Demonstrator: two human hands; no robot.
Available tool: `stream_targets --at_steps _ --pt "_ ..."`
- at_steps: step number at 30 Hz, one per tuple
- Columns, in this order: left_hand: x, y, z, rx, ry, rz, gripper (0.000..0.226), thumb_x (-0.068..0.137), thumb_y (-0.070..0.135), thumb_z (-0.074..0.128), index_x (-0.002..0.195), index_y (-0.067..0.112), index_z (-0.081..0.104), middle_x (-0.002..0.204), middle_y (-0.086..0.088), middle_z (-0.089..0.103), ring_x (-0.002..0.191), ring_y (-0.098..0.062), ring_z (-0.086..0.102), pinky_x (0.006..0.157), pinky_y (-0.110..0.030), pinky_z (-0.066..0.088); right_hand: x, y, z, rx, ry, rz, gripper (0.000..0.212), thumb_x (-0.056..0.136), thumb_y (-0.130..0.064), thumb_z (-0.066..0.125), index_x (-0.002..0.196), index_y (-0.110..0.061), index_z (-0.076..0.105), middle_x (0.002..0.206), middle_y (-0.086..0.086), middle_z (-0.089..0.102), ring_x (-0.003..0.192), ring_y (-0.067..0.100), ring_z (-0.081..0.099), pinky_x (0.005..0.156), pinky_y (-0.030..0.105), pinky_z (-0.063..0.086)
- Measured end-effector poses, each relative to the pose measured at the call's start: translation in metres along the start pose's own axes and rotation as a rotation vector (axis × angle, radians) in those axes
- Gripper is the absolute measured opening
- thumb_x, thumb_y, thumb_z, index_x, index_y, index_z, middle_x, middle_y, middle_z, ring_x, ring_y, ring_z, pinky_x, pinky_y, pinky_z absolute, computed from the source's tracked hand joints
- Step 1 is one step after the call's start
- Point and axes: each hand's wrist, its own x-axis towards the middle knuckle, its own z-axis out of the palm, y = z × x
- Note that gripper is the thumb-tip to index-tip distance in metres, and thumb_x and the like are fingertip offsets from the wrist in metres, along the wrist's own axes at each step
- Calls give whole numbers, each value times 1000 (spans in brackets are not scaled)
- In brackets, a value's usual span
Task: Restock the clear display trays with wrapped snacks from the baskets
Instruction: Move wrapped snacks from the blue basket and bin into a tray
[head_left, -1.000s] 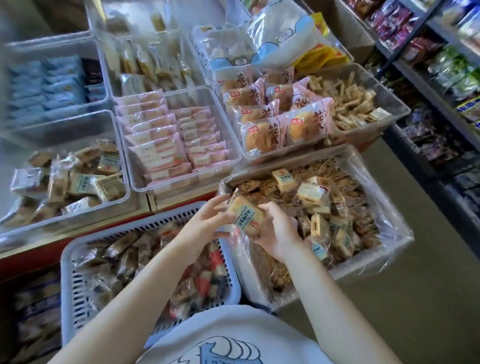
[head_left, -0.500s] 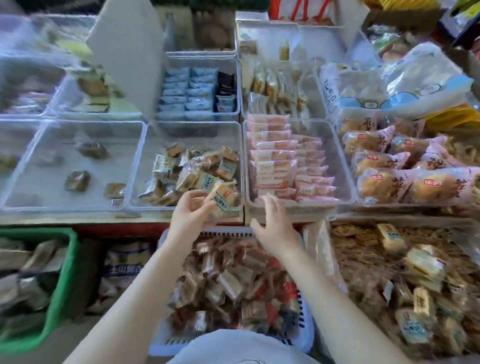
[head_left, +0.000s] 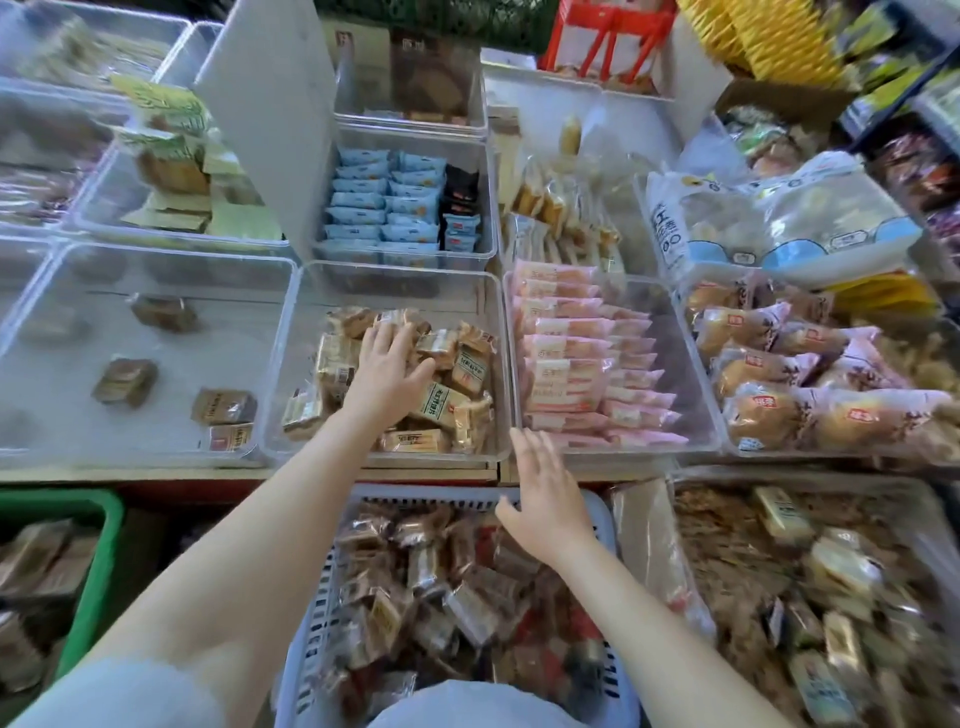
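Head view: nearest, a white basket (head_left: 322, 613) holds wrapped snacks (head_left: 441, 582). Above its rim the right hand (head_left: 545, 499) hovers open, holding nothing. Farther, the left hand (head_left: 387, 371) lies flat, fingers spread, on tan packets (head_left: 457, 364) in a clear tray (head_left: 291, 364); pink packets (head_left: 571, 364) fill the neighbouring tray.

Single head-worn wide-angle view: you look forward and steeply down, close over clear trays (head_left: 395, 457) and white basket (head_left: 311, 623); both your forearms enter from bottom edge.
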Motion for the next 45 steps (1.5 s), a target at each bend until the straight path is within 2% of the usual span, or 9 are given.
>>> stream_targets --at_steps 5,7,10,17,24,30,34,40,45 --pt "-25 16 -8 55 203 85 56 95 35 54 148 21 42 152 -8 42 142 -26 35 114 -51 30 3 3 -7 48 -43 -23 77 99 -30 49 160 -23 4 168 -3 3 155 15 -6 124 41 15" --pt "-51 36 -3 -28 244 148 42 95 26 55 136 16 54 133 -8 55 117 -26 53 94 -40 46 1 5 -14 134 -25 -29 68 100 -27 50 159 -23 17 167 -2 13 155 15 1 125 40 15" --pt "-89 74 21 -48 70 172 25 97 27 53 119 22 64 106 1 66 83 -14 60 65 -30 46 -20 16 -21 244 136 -24 55 99 -22 52 151 -19 37 158 -1 32 149 17 20 122 36 21" --pt "-134 150 109 133 -543 233 28 103 34 47 124 23 63 110 3 67 89 -18 65 70 -31 49 -102 149 -15 290 353 435 32 96 -21 53 126 -13 60 129 7 51 113 27 56 90 37 49" --pt "-161 213 182 201 -695 258 35 103 38 48 131 23 62 130 2 63 108 -14 63 90 -31 53 -181 293 -1 191 225 1010 56 98 -40 53 146 -22 33 141 17 38 127 37 42 102 46 42" --pt "-177 246 216 225 -719 277 30 102 31 50 126 22 64 124 0 66 106 -16 64 89 -30 52 -196 333 23 204 233 965 59 95 -8 52 144 -37 38 133 14 41 120 36 43 83 40 48" --pt "-181 250 228 209 -734 258 27 101 31 52 121 23 66 121 1 67 103 -15 65 92 -36 54 -189 324 9 331 222 874 41 96 -22 56 134 -36 50 121 8 48 107 33 54 79 35 49" --pt "-187 237 229 -102 -710 50 26 100 32 54 122 23 65 108 3 71 92 -12 69 75 -24 53 -190 268 -26 1478 230 702 29 93 -13 66 118 -23 55 110 13 68 75 22 70 53 32 53" --pt "-192 217 196 -661 -642 -186 34 92 38 69 120 19 65 113 -9 72 100 -20 71 87 -39 59 -176 205 -39 1765 66 429 21 98 -15 62 116 -6 57 98 13 67 76 18 65 57 27 50"
